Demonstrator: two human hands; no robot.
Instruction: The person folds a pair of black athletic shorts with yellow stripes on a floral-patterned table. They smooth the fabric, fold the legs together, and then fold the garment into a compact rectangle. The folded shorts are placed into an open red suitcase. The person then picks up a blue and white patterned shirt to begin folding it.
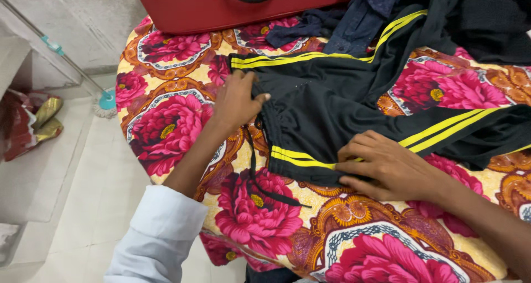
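Pinching the waistband of black yellow-striped trousers (326,103) at frame centre, left grip (235,100); right grip (381,164) presses spread flat; red suitcase (232,6) above.

Both arms reach forward into view from the lower edge. The left hand (237,101) lies farther out than the right, its forearm bare and angled up from a white sleeve pushed to the elbow; the fingers are curled inward with the thumb pointing toward the right hand, pinched closed. The right hand (387,167) sits nearer the body, palm down and flattened, fingers spread and pointing toward the left, its bare forearm running off to the lower right.
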